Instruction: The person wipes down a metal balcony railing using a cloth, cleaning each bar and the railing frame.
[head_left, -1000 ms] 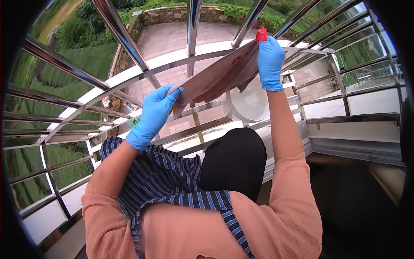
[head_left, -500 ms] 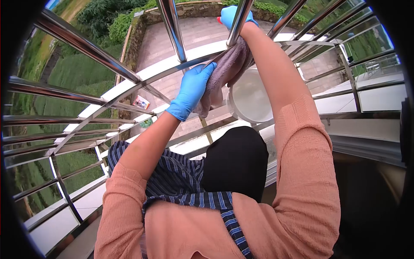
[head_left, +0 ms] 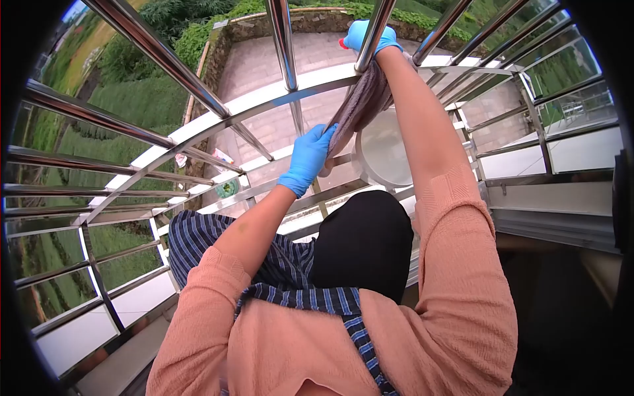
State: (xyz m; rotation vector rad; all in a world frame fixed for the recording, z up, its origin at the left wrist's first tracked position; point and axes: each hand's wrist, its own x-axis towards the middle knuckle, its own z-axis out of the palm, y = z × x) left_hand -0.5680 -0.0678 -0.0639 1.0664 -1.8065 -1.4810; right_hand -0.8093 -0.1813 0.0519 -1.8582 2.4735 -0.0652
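Observation:
My left hand (head_left: 309,158), in a blue glove, is closed on one end of a greyish-purple towel (head_left: 363,105). The towel stretches up from there along the curved metal rail, passing under my right wrist. My right hand (head_left: 372,37), also blue-gloved, reaches past an upright chrome bar (head_left: 377,30), which crosses in front of it. Its fingers are curled and partly hidden, and a small red thing (head_left: 343,43) shows at their edge. What this hand grips cannot be made out. A round whitish bucket (head_left: 386,148) sits just below the towel.
Chrome bars and a curved white rail (head_left: 257,105) fan out around me. Beyond them lie a paved terrace (head_left: 257,59), a low stone wall and green plants. A green round item (head_left: 227,189) shows past the lower left bars. My black-clad knee (head_left: 363,241) is below the bucket.
My left hand has shifted down and slightly right with the towel, which now looks pulled tighter and narrower. My right hand has moved slightly down and right in view. The camera view has shifted slightly.

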